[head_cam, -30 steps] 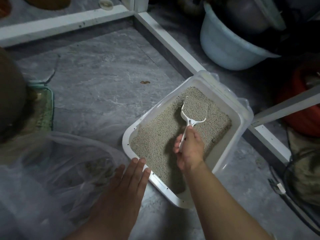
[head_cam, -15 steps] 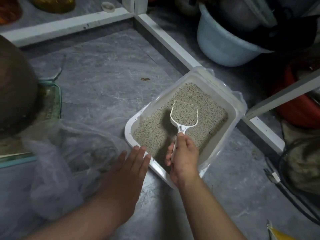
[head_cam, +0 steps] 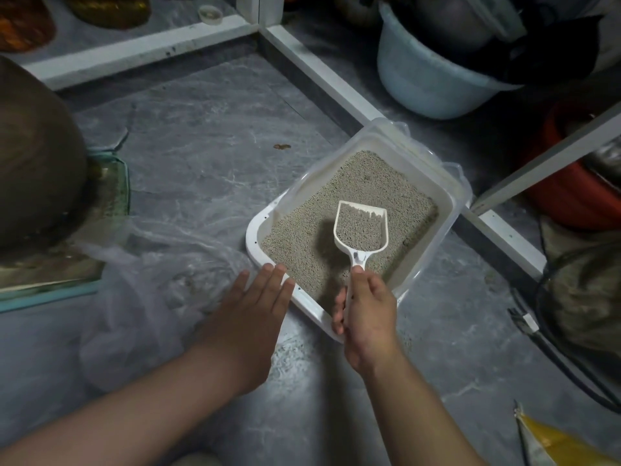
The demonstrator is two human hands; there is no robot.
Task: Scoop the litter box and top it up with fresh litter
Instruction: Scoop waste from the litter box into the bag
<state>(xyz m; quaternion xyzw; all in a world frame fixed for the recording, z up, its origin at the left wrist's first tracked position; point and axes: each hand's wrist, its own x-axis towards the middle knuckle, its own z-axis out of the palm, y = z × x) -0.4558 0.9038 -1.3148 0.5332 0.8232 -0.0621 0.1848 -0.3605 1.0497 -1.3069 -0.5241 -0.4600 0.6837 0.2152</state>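
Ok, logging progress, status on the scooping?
Right hand grips scoop, loaded, above litter box. Left hand flat, fingertips at the box rim. Plastic bag lies left. Nothing in the way.

No readable text, label, brand, number or sign appears on anything in view.

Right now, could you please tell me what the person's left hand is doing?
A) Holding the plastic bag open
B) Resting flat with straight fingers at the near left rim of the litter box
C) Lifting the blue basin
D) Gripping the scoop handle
B: the left hand lies flat, fingers straight, fingertips at the rim of the litter box, while the right hand grips the scoop.
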